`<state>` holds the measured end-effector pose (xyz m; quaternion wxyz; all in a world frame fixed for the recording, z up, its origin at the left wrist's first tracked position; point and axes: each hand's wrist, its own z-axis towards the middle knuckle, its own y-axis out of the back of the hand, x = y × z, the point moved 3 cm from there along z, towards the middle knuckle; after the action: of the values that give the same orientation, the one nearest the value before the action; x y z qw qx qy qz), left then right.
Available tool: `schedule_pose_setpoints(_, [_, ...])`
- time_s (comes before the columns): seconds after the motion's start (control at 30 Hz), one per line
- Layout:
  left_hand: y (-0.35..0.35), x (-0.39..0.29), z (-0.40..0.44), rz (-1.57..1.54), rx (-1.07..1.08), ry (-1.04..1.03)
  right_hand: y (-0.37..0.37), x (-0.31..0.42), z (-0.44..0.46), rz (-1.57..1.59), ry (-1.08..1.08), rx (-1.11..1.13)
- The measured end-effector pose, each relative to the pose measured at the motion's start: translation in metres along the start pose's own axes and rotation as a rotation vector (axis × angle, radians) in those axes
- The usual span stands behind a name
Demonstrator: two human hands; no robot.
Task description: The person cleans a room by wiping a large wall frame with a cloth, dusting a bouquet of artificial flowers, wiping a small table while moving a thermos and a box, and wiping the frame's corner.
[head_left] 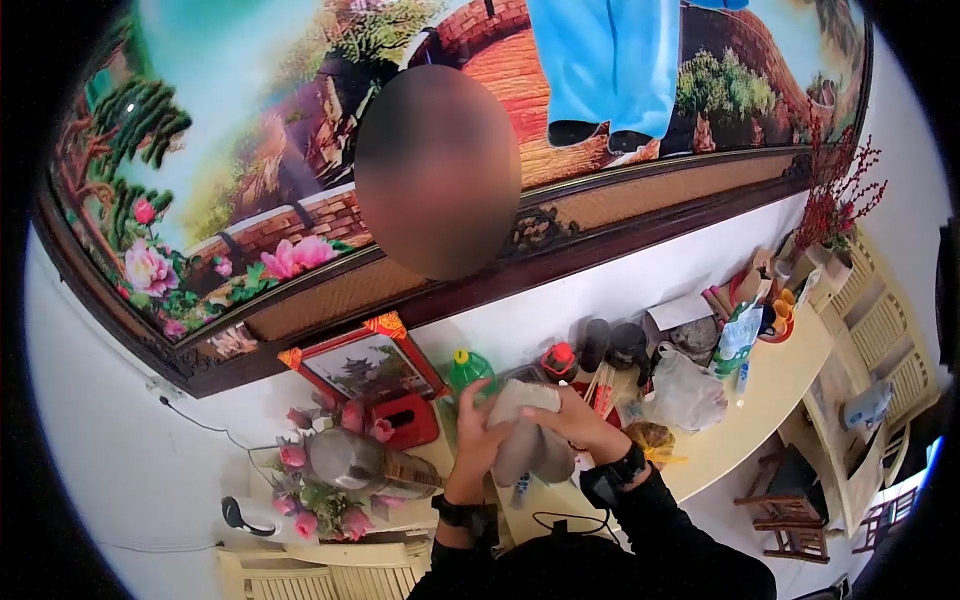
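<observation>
Between my two hands is a grey, soft-looking cloth item (530,450) with a paler upper edge; I cannot make out its exact kind. My left hand (480,435) grips its left side, fingers pointing up. On the other side my right hand (585,420) closes on it, with the thumb across the pale upper part. Its lower part hangs in folds above the cream table. Close behind my left hand stands a green bottle with a yellow cap (470,370). A red-capped bottle (558,362) is just beyond my right hand.
On the cream table (745,435) lie a clear plastic bag (688,390), a yellow bag (655,443) and dark jars (627,345). To the left are a red tissue box (405,420), a large canister (350,462) and pink flowers (355,522). A large framed picture hangs behind.
</observation>
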<state>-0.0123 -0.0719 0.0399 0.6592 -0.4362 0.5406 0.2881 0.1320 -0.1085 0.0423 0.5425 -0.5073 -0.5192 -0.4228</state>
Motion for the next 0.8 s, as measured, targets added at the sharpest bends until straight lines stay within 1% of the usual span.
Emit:
schedule_pose_setpoints(0.1, [0.004,0.007,0.006,0.074,0.038,-0.095,0.009,-0.004,-0.001,-0.084,0.082,-0.146])
schedule_pose_setpoints(0.2, [-0.004,0.016,0.02,-0.042,0.06,-0.036,0.027,-0.018,0.013,0.055,0.186,-0.501])
schedule_pose_setpoints(0.23, [-0.01,0.011,0.027,-0.003,0.098,-0.02,0.033,0.004,0.016,0.073,0.245,-0.587])
schedule_pose_setpoints(0.27, [-0.012,0.01,0.037,0.102,0.154,-0.054,0.047,0.015,0.021,-0.004,0.19,-0.651])
schedule_pose_setpoints(0.33, [-0.015,0.015,0.06,0.307,0.271,-0.116,0.078,0.018,0.04,-0.027,0.274,-0.707])
schedule_pose_setpoints(0.37, [-0.018,0.02,0.073,0.391,0.32,-0.16,0.089,0.028,0.047,-0.147,0.343,-0.809])
schedule_pose_setpoints(0.43, [-0.035,0.016,0.098,0.471,0.321,-0.225,0.098,0.055,0.065,-0.404,0.497,-0.989])
schedule_pose_setpoints(0.47, [-0.044,0.014,0.111,0.509,0.316,-0.259,0.103,0.055,0.075,-0.278,0.498,-0.967])
schedule_pose_setpoints(0.53, [-0.052,0.021,0.137,0.532,0.294,-0.319,0.109,0.053,0.091,-0.5,0.535,-1.006])
schedule_pose_setpoints(0.57, [-0.055,0.027,0.147,0.537,0.264,-0.343,0.116,0.045,0.1,-0.526,0.606,-1.021])
schedule_pose_setpoints(0.6, [-0.058,0.032,0.155,0.547,0.236,-0.36,0.123,0.04,0.105,-0.562,0.611,-1.004])
schedule_pose_setpoints(0.63, [-0.06,0.031,0.164,0.627,0.191,-0.467,0.13,0.037,0.109,-0.591,0.618,-0.989])
schedule_pose_setpoints(0.67, [-0.061,0.035,0.172,0.611,0.158,-0.496,0.134,0.035,0.114,-0.613,0.627,-0.974])
schedule_pose_setpoints(0.7, [-0.061,0.037,0.178,0.574,0.14,-0.437,0.137,0.035,0.115,-0.615,0.535,-0.882])
schedule_pose_setpoints(0.73, [-0.06,0.037,0.182,0.541,0.124,-0.381,0.135,0.035,0.117,-0.634,0.537,-0.825])
schedule_pose_setpoints(0.8, [-0.062,0.036,0.192,0.607,0.045,-0.446,0.132,0.032,0.124,-0.666,0.551,-0.715])
